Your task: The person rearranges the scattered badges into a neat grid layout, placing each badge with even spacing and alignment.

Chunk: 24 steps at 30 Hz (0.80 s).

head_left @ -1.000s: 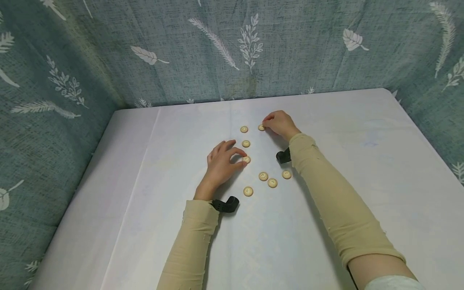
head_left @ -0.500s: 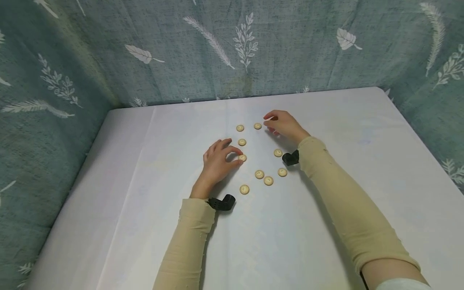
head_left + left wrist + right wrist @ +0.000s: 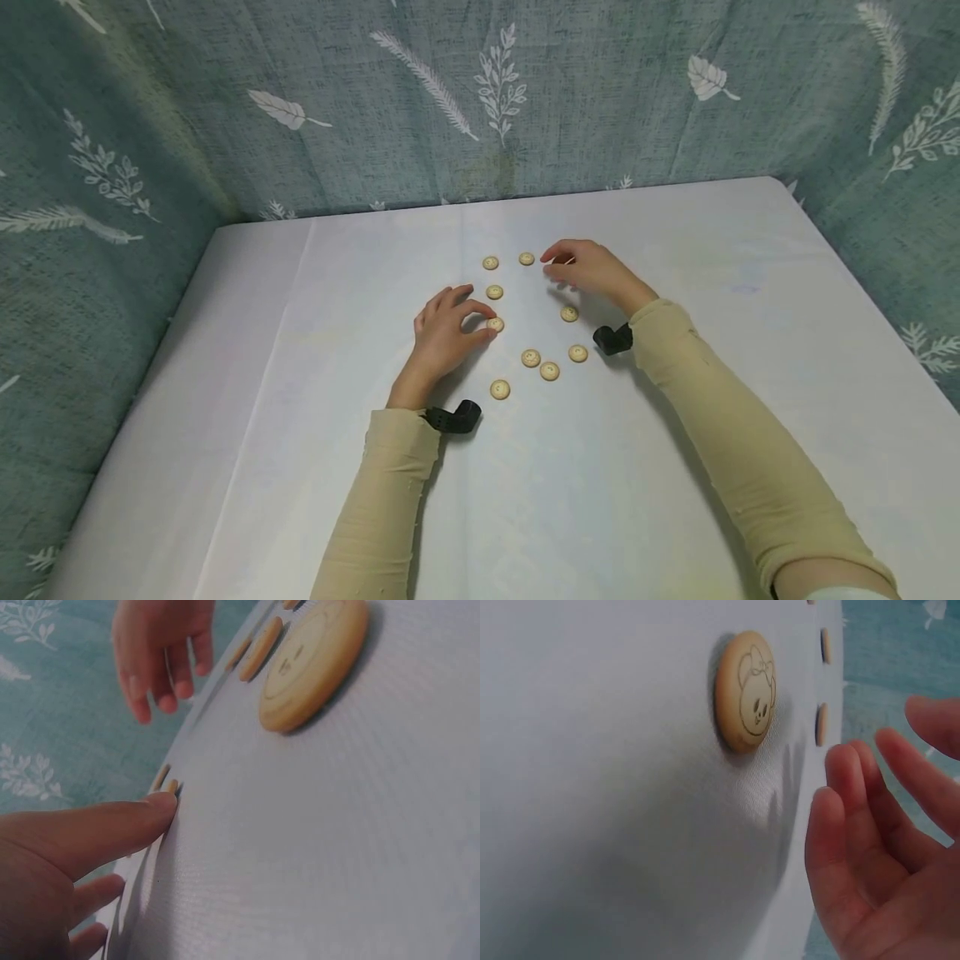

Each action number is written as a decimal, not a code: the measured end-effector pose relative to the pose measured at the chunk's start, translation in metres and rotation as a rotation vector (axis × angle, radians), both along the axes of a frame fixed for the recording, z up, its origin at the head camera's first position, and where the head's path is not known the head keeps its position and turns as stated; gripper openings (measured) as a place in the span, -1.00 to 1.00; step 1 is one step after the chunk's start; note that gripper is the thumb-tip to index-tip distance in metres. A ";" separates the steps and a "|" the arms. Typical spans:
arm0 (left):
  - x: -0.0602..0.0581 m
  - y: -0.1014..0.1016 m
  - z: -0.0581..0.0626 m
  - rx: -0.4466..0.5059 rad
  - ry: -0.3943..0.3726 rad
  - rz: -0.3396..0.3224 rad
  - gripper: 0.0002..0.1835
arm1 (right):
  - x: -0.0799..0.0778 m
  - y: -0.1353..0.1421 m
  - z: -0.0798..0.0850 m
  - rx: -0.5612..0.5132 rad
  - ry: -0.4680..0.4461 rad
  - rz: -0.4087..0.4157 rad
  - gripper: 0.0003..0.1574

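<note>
Several small, round, tan discs lie on the white table. My left hand (image 3: 442, 337) pinches one disc (image 3: 496, 324) between thumb and index finger, low at the tabletop. In the left wrist view that disc (image 3: 173, 786) is mostly hidden behind the thumb. My right hand (image 3: 588, 268) is just right of the far disc (image 3: 527, 258), its fingers loosely bent and holding nothing. Nearest the right wrist camera is a disc (image 3: 746, 694) engraved with a bear-like face wearing a bow. Two more discs, a far left one (image 3: 491, 262) and one below it (image 3: 494, 292), sit beyond my left hand.
Toward me on the white table (image 3: 285, 500) lie a near disc (image 3: 500, 389), a close pair with its lower disc (image 3: 550, 371), and another disc (image 3: 577, 353). Green leaf-patterned cloth (image 3: 375, 108) hangs behind the far edge. Each wrist carries a black camera (image 3: 453, 417).
My right hand has let go of the far disc and drawn back to the right and toward me, uncovering another disc. My left hand keeps its pinch. The head view has shifted slightly.
</note>
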<state>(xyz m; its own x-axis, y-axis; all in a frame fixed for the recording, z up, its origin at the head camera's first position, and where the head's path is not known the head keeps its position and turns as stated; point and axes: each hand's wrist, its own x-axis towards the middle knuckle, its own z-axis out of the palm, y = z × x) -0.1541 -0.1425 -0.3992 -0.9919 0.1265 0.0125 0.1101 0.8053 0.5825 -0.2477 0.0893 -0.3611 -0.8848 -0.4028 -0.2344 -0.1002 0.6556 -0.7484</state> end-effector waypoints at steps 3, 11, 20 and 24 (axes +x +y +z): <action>0.000 0.000 0.000 -0.003 0.000 0.001 -0.80 | 0.006 0.004 -0.001 0.008 0.020 0.027 -0.59; 0.000 0.000 -0.002 0.002 0.008 -0.012 -0.78 | 0.022 0.017 -0.001 -0.019 0.057 0.036 -0.61; 0.000 0.000 -0.002 0.006 0.012 -0.018 -0.79 | 0.033 0.024 -0.001 -0.028 0.050 0.049 -0.58; 0.000 0.000 -0.001 0.011 0.009 -0.018 -0.80 | 0.034 0.026 -0.002 -0.022 0.054 0.064 -0.58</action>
